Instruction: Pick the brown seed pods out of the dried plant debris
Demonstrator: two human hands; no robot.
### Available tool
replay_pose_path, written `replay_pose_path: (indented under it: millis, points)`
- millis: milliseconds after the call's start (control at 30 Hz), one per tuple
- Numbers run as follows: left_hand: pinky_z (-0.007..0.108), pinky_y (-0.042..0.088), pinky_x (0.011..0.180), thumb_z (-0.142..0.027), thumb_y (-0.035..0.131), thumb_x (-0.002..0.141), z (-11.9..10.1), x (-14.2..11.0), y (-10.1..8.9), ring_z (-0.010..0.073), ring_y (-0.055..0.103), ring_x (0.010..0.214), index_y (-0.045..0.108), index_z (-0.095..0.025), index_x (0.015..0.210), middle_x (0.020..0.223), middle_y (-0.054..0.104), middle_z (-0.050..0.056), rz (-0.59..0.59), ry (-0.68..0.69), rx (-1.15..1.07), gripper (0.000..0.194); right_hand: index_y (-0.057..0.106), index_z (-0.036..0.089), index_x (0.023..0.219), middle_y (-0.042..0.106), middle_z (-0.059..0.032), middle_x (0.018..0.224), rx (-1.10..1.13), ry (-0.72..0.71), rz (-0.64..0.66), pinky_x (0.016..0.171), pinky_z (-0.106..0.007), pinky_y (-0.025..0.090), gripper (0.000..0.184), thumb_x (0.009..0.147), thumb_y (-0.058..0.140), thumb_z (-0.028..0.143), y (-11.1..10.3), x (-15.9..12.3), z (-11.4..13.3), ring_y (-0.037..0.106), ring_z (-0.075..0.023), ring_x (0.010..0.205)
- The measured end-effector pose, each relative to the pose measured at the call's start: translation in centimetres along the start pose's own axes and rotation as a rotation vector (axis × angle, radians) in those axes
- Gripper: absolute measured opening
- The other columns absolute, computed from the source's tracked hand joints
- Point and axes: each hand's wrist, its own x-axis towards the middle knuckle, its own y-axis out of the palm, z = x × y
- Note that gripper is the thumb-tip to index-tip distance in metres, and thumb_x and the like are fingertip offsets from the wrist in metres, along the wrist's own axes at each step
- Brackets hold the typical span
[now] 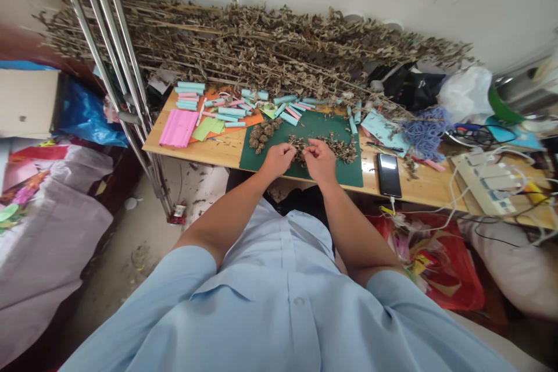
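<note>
Over the green cutting mat (261,165), my two hands are close together at the crumbled dried leaves (344,148). My left hand (280,160) is closed, thumb and forefinger pinched at the left end of the leaf pile. Just right of it, my right hand (320,160) is also in a pinch, fingertips turned toward the left hand. Any scrap between the fingertips is too small to make out. Left of my left hand, a cluster of brown, round, dried clumps (261,135) rests on the mat.
Long dried plant stalks (270,40) lie along the wall. Rolled blue and pink papers (231,111), a pink paper stack (178,127), a black phone (389,175), purple yarn (425,132) and a power strip (483,180) occupy the wooden table (209,154). Metal crutches (126,70) stand left.
</note>
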Motion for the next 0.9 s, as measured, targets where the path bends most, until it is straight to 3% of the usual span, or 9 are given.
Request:
replay_pose_path:
  millis: [167, 333, 667, 900]
  points:
    - [0.025, 0.039, 0.054, -0.028, 0.052, 0.087, -0.07, 0.06, -0.04, 0.0118, 0.052, 0.048, 0.06, -0.018, 0.069, 0.049, 0.053, -0.004, 0.014, -0.012, -0.022, 0.022, 0.063, 0.02, 0.119, 0.073, -0.0071, 0.104, 0.031, -0.018, 0.002, 0.074, -0.036, 0.057, 0.043, 0.079, 0.067, 0.035, 0.28, -0.07, 0.17, 0.065, -0.0159, 0.072]
    - [0.025, 0.039, 0.054, -0.027, 0.051, 0.087, -0.27, -0.05, -0.25, 0.0117, 0.052, 0.049, 0.061, -0.017, 0.066, 0.049, 0.053, -0.003, 0.039, 0.03, -0.002, 0.025, 0.063, 0.021, 0.119, 0.073, -0.0049, 0.096, 0.068, -0.024, 0.073, 0.077, -0.037, 0.058, 0.043, 0.08, 0.068, 0.037, 0.6, -0.53, 0.67, 0.067, -0.0169, 0.075]
    - [0.024, 0.038, 0.056, -0.024, 0.049, 0.084, -0.14, 0.09, -0.37, 0.0115, 0.052, 0.052, 0.061, -0.017, 0.066, 0.052, 0.055, -0.003, 0.075, 0.063, 0.037, 0.022, 0.059, 0.02, 0.125, 0.071, -0.0034, 0.091, 0.078, -0.035, 0.089, 0.076, -0.036, 0.058, 0.045, 0.082, 0.065, 0.033, 0.76, -0.45, 0.19, 0.067, -0.0177, 0.075]
    - [0.024, 0.039, 0.055, -0.028, 0.049, 0.086, -0.5, -0.1, -0.42, 0.0116, 0.053, 0.051, 0.061, -0.016, 0.069, 0.051, 0.055, -0.003, 0.057, 0.008, 0.041, 0.024, 0.06, 0.02, 0.125, 0.072, -0.0042, 0.094, 0.036, -0.034, 0.024, 0.073, -0.035, 0.057, 0.044, 0.084, 0.063, 0.035, 0.25, 0.24, -0.23, 0.067, -0.017, 0.072]
